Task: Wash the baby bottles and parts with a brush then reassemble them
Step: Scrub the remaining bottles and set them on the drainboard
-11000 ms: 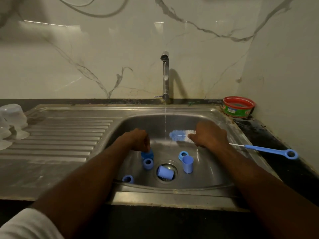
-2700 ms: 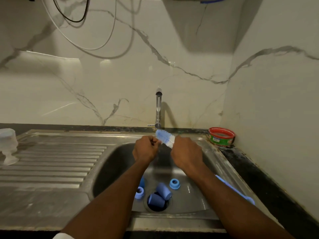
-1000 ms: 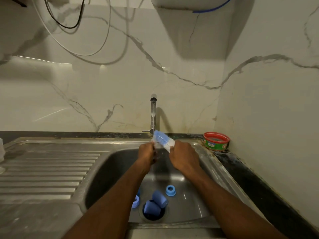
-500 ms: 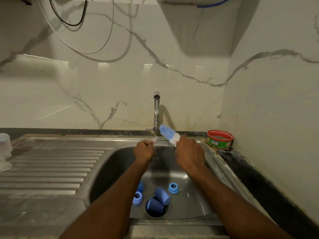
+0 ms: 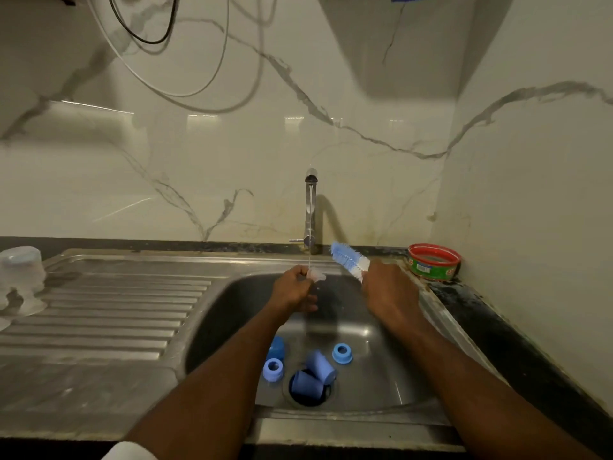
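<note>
Both hands are up over the far side of the sink (image 5: 232, 293), under the tap (image 5: 310, 207), which runs a thin stream of water. The left hand (image 5: 296, 290) has its fingers curled tight round a small pale part (image 5: 316, 276) and holds it right in the stream; the part looks like a clear teat, though it is too small to be sure. The right hand (image 5: 386, 290), just to the right, has its fingers closed round the stem of the bottle brush (image 5: 350, 260), whose blue and white bristle head sticks up and leans left towards the tap, close to the pale part but apart from it.

Down in the basin, near the drain, lie the blue pieces. Two blue caps (image 5: 315, 373) lie on their sides, one over the drain hole and the other touching it on the far side. A blue ring (image 5: 342, 353) sits to the right of them, another ring (image 5: 273, 369) to the left, and a further blue piece (image 5: 277, 347) is partly hidden by the left forearm.

On the ribbed draining board at the far left stand clear bottle parts (image 5: 20, 277), upside down. A red-rimmed tub (image 5: 434, 262) sits on the dark worktop (image 5: 497, 333) in the far right corner.
</note>
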A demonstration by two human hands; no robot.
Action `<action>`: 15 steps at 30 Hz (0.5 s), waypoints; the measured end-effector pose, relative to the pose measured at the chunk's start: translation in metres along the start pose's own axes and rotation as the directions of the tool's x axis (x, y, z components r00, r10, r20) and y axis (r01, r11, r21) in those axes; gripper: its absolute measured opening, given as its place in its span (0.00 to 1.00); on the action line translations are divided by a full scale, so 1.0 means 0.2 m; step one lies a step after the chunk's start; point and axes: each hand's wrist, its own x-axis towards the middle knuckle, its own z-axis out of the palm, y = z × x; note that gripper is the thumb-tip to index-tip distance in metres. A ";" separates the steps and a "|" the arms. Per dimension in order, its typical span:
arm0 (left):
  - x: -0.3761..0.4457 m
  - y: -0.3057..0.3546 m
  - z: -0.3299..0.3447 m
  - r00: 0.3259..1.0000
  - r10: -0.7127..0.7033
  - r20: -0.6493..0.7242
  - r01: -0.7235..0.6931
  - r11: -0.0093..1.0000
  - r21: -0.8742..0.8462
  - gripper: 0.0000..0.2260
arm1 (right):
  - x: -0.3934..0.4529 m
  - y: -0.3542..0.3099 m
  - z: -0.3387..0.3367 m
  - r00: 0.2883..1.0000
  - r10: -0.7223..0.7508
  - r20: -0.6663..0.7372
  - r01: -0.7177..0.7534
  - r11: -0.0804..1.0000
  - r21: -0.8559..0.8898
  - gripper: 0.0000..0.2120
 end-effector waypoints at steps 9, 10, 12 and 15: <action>0.02 0.07 -0.01 0.993 -0.113 -0.036 0.086 0.891 -0.446 0.07 | -0.01 -0.01 0.00 0.999 -0.032 -0.017 0.032 0.999 -0.023 0.15; 0.01 0.06 -0.01 0.996 -0.062 -0.071 0.031 0.929 -0.369 0.08 | -0.01 -0.01 0.01 0.999 -0.038 -0.023 0.037 0.999 -0.019 0.15; 0.02 0.02 -0.03 0.981 0.139 -0.139 -0.140 0.990 0.002 0.08 | 0.00 -0.01 0.01 0.999 -0.040 -0.023 0.039 0.999 -0.019 0.15; 0.01 -0.04 -0.02 0.945 0.326 -0.023 -0.271 0.821 0.502 0.07 | 0.00 -0.01 0.00 1.000 -0.028 0.005 0.028 1.000 -0.012 0.15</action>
